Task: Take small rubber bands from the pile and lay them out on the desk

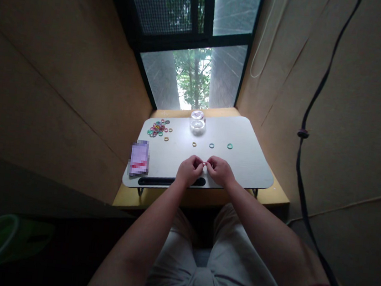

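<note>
My left hand (190, 169) and my right hand (220, 170) meet over the near middle of the white table. Both are closed, pinching between their fingertips a small pink hair tie (204, 164), mostly covered by the fingers. Beyond them lie a yellow hair tie (194, 144), a blue hair tie (211, 146) and a green hair tie (230, 146), spaced apart in a row. Another yellow hair tie (166, 139) lies farther left, beside a loose pile of mixed-colour hair ties (157, 128).
A clear plastic jar (198, 123) stands at the table's back, near the window. At the left edge lies a blurred purple packet (139, 158). A black slot (155, 181) runs along the front of the white folding table (249, 168). A dark cable (299, 173) hangs at right.
</note>
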{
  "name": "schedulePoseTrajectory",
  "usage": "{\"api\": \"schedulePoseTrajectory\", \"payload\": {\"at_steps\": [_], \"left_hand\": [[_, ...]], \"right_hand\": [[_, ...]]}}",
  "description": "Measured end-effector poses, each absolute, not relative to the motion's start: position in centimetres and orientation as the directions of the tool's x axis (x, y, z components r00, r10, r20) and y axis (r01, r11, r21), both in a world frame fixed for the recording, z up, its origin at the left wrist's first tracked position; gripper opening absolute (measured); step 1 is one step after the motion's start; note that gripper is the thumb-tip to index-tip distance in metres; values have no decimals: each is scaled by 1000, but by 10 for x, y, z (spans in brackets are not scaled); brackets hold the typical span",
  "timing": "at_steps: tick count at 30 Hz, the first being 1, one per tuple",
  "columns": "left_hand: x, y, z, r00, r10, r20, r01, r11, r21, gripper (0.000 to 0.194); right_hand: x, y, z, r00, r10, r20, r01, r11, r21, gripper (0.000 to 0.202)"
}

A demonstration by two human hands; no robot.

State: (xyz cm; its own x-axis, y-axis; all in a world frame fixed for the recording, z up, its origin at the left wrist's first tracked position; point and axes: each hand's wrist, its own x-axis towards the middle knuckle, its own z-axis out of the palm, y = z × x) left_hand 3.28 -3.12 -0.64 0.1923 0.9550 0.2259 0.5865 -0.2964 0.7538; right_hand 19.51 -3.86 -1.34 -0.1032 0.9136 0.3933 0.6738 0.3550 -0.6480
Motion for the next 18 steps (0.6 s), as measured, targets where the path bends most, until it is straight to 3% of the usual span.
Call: {"api": "schedulePoseTrajectory", "payload": {"at_steps": [18], "left_hand": [[33,-31,-7,180,953,244,571,-303,763,13]], "right_hand": [[196,-41,-10,-122,905,408,659,381,-648,11]]}}
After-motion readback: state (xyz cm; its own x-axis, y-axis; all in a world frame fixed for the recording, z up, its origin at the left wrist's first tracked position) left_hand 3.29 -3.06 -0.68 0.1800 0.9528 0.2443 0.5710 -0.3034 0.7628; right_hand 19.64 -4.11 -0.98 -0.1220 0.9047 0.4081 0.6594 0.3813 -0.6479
